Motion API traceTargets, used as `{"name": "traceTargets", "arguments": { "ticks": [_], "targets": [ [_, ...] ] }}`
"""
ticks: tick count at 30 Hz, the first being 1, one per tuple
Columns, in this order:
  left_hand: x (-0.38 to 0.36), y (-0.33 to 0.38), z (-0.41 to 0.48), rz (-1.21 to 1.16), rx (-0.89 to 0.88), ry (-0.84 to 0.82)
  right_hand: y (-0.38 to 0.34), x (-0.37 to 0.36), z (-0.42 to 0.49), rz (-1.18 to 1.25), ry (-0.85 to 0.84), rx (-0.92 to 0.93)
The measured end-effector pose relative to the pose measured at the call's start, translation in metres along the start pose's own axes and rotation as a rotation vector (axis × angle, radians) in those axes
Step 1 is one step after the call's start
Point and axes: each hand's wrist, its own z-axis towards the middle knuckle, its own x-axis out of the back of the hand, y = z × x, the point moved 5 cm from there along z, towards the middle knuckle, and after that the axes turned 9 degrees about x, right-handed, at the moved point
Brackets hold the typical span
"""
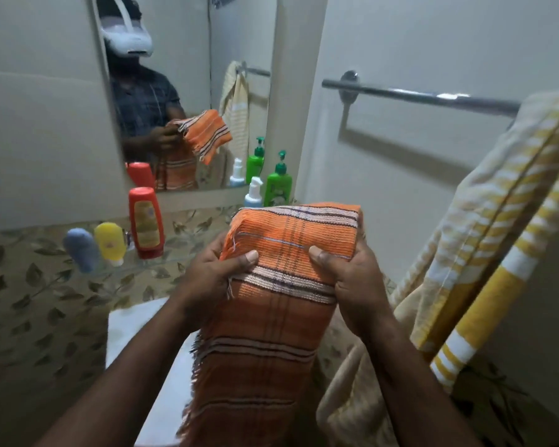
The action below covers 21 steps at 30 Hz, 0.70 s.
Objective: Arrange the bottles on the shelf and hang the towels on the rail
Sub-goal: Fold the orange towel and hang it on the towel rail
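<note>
Orange towel (281, 285) is held up in front of the person, folded over at the top, its long side hanging straight down. Left hand (213, 279) and right hand (352, 285) each pinch it, thumb in front. The rail (417, 96) lies up and to the right, nearer the right hand, running sideways; its bare part is left of the yellow towel (497, 221).

both hands, left (213, 279) and right (352, 285), grip a folded orange striped towel (281, 317), yellow striped towel (484, 240) hanging on the rail (417, 95)
</note>
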Motion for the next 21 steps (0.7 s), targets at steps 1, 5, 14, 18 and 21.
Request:
{"name": "traceTargets", "arguments": {
  "ticks": [1, 5, 14, 18, 21],
  "targets": [
    [-0.005, 0.012, 0.010, 0.024, -0.024, -0.011, -0.012, 0.000, 0.011, -0.047, -0.007, 0.045],
    [-0.025, 0.063, 0.049, 0.081, -0.121, -0.055, -0.070, -0.008, 0.061, -0.167, -0.016, 0.238],
    [-0.091, 0.198, 0.123, 0.055, -0.423, -0.123, -0.187, -0.008, 0.166, -0.473, 0.150, 0.538],
    [-0.121, 0.252, 0.161, 0.040, -0.475, -0.182, -0.228, 0.004, 0.206, -0.559, 0.274, 0.605],
    [-0.143, 0.260, 0.205, 0.132, -0.348, -0.202, -0.232, 0.030, 0.229, -0.804, 0.397, 0.418]
  ]
}}
